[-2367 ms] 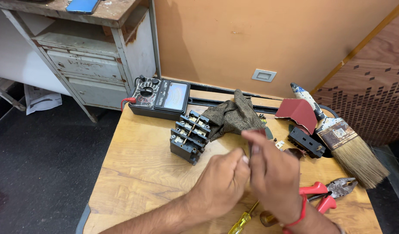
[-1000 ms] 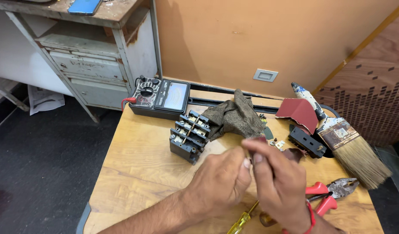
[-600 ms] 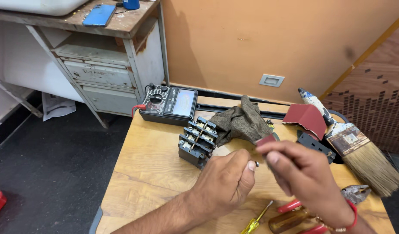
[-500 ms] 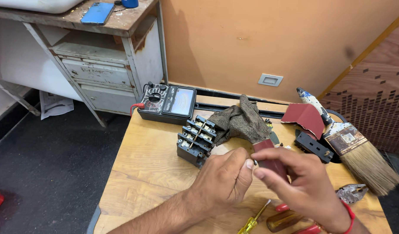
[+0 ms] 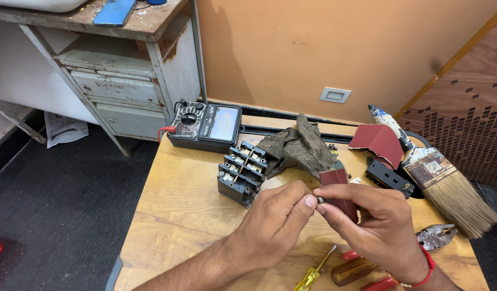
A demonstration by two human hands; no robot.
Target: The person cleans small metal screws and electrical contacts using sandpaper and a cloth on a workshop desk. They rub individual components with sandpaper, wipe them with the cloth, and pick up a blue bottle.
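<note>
My left hand and my right hand meet over the wooden table. Their fingertips pinch a tiny metal part between them. My right hand also holds a folded strip of dark red sandpaper against that part. A black contactor block with metal terminals stands just beyond my left hand. A crumpled brown cloth lies behind the hands.
An analog multimeter sits at the table's back left. At the right lie a sheet of red sandpaper, a black part, a paintbrush and pliers. Two screwdrivers lie near the front edge. A worn metal desk stands at left.
The view has shifted a little. My hands stay together over the table, with the right hand turning the sandpaper strip against the small part held by the left fingertips.
</note>
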